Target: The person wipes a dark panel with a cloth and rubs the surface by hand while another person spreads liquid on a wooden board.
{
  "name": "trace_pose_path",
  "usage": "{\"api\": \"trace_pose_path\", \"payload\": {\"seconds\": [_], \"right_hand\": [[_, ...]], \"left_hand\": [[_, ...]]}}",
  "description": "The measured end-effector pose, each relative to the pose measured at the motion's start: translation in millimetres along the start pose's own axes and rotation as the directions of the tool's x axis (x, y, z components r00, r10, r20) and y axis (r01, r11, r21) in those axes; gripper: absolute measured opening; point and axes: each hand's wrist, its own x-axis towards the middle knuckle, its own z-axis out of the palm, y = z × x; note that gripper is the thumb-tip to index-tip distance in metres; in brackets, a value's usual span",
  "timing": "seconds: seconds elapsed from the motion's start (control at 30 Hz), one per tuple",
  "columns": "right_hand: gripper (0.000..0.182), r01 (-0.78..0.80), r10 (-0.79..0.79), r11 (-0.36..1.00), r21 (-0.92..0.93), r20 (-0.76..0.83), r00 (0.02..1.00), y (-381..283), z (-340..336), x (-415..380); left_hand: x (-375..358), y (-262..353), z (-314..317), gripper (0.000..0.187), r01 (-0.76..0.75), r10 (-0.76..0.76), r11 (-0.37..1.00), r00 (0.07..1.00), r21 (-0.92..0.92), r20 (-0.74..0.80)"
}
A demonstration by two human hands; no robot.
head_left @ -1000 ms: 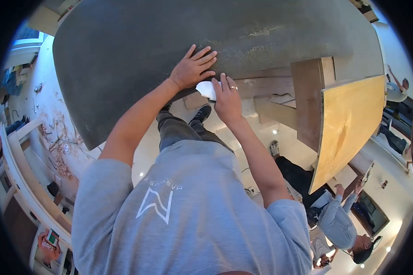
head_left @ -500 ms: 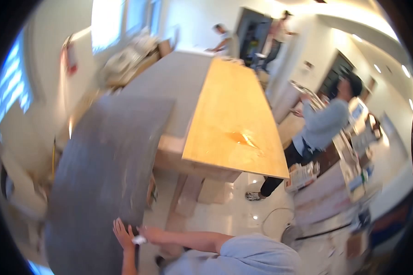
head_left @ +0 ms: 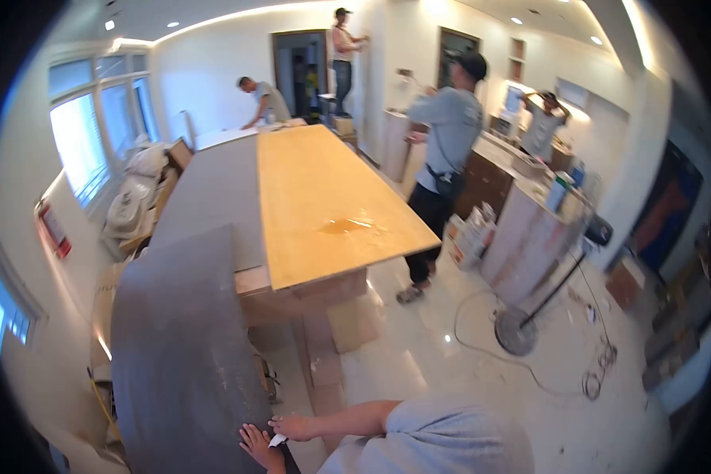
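A large dark grey sheet point(head_left: 182, 340) with a smooth, slightly streaked surface lies on the left, its right edge running down to my hands. My left hand point(head_left: 258, 447) rests on the sheet near its lower right edge, palm down with the fingers spread. Just right of it, my right hand point(head_left: 294, 428) is closed on a small flat white piece point(head_left: 277, 440) at the edge of the sheet. What kind of thing the white piece is, I cannot make out. My right arm reaches in from the lower right in a grey sleeve.
A yellow board point(head_left: 316, 189) with a shiny wet-looking patch lies beside a grey panel point(head_left: 205, 189) on the worktable. A person point(head_left: 454, 126) stands right of it; others work farther back. A stand fan point(head_left: 517, 328) with a loose cable stands on the glossy floor.
My view has swung to the right and levelled, so the boards appear farther left. My hands stay at the grey sheet's edge, the white piece still in my right hand.
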Motion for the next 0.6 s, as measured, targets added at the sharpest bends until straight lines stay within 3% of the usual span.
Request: {"api": "trace_pose_path", "payload": {"seconds": [0.13, 0.37, 0.4, 0.5, 0.6], "right_hand": [[0.029, -0.068, 0.069, 0.998, 0.017, -0.063, 0.996, -7, 6, -8], [0.034, -0.090, 0.091, 0.996, -0.021, 0.052, 0.995, -9, -3, 2], [0.034, -0.093, 0.094, 0.995, -0.018, 0.056, 0.994, -10, -3, 2], [0.037, -0.082, 0.082, 0.997, -0.006, 0.091, 0.993, -7, -6, -3], [0.041, -0.055, 0.063, 0.995, -0.082, 0.086, 0.994, -4, 5, 5]], "left_hand": [[-13, -9, 9, 0.050, -0.116, 0.116, 0.992, 0.993, -0.041, -0.005], [-21, -16, 4, 0.043, -0.222, 0.219, 0.969, 0.975, -0.109, -0.037], [-23, -12, 4, 0.041, -0.289, 0.275, 0.954, 0.949, -0.078, -0.157], [-14, -4, -8, 0.040, -0.217, 0.172, 0.929, 0.970, -0.300, -0.170], [7, 2, -1, 0.041, -0.164, 0.111, 0.976, 0.940, -0.143, -0.323]]}}
